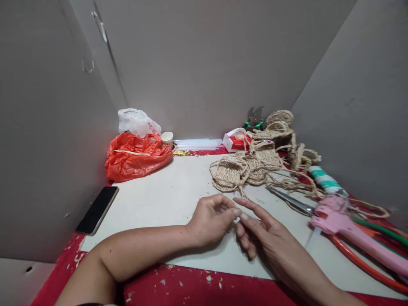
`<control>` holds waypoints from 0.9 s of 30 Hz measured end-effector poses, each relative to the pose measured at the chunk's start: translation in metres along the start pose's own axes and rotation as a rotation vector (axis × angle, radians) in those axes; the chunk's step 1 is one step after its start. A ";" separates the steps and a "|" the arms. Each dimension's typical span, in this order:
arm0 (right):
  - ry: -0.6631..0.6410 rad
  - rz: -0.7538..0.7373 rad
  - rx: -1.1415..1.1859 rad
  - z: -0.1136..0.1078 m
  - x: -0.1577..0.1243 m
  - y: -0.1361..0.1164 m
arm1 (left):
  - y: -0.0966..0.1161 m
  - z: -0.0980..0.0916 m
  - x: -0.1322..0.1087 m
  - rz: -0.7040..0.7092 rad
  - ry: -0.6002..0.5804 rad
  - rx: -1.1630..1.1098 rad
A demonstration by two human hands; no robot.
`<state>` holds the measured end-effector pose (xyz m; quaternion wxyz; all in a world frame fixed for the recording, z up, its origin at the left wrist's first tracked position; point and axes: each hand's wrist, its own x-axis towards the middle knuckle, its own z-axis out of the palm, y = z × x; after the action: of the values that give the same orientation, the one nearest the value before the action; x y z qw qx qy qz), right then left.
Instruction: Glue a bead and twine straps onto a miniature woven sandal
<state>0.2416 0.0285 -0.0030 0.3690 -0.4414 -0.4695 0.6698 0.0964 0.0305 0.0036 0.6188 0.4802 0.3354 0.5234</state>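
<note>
In the middle of the view, my two hands meet above the pale board. My left hand is closed, thumb against curled fingers; anything in that pinch is too small or hidden to make out. The thumb tip of my right hand comes up to the left thumb tip. Its index finger reaches out apart from the thumb, and the other fingers bend loosely below, with nothing visible in them. Just beyond the hands lie braided straw-coloured rope pieces, loose ends trailing toward the fingers.
Right of my hands are scissors, a pink glue gun and a green-white roll. Cutters, a red-white box and glue sticks sit behind. Leftward are a paper cup, orange bag and phone.
</note>
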 end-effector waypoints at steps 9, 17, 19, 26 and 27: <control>-0.078 0.167 0.187 0.008 -0.007 0.001 | 0.001 0.000 -0.005 0.028 -0.041 0.187; -0.192 0.353 0.356 0.006 -0.014 0.004 | 0.003 -0.002 -0.008 0.370 0.112 0.717; -0.213 0.385 0.364 0.005 -0.015 0.004 | 0.002 -0.003 -0.008 0.424 0.108 0.754; -0.291 0.457 0.416 0.005 -0.017 0.001 | -0.001 -0.006 -0.011 0.631 0.081 0.914; -0.286 0.409 0.399 0.004 -0.016 0.000 | -0.002 -0.006 -0.012 0.661 0.034 0.941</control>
<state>0.2427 0.0128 0.0013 0.2363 -0.3468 -0.2777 0.8641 0.0888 0.0200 -0.0017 0.1366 0.7746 0.3740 0.4913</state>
